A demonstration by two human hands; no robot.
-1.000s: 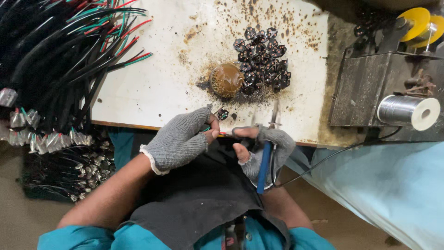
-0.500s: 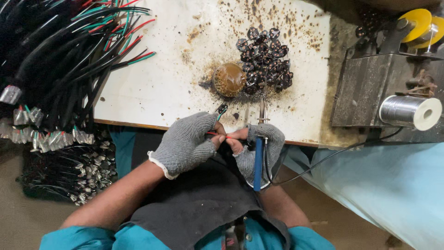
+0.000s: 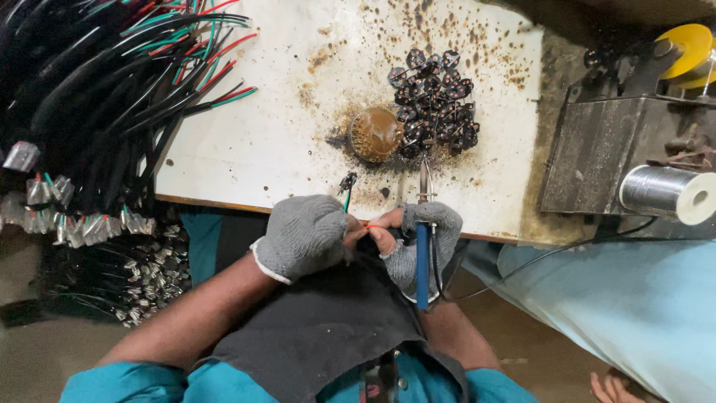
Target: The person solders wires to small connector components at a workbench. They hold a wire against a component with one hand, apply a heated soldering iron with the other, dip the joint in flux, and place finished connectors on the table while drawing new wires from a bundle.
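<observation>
Head view, person seated at a scorched white bench top [image 3: 246, 149]. Both hands gloved in grey knit, fingertips bare.

Left hand [image 3: 309, 235]: closed into a loose fist at the bench's near edge, pinching thin red and green wires [image 3: 349, 200] that end in a small black connector [image 3: 346, 181] standing just above the knuckles.

Right hand [image 3: 421, 239]: closed around a blue-handled soldering iron [image 3: 423, 250]; the metal tip points away from the body, over the bench, toward the pile of small black components [image 3: 436, 101]. The bare fingertips of both hands meet between the gloves.

Change against the frame half a second back: the hands have drawn slightly closer together, the iron stands more nearly straight up the frame, its tip nearer the pile. Connector position little changed.

Surroundings: round brown tin [image 3: 375, 133] touching the left side of the pile; bundle of black, red and green cables [image 3: 112, 82] draped over the bench's left end; spool of silver solder wire [image 3: 667, 192] on a grey metal box [image 3: 604, 153] at right; yellow reel [image 3: 686, 46] at upper right
</observation>
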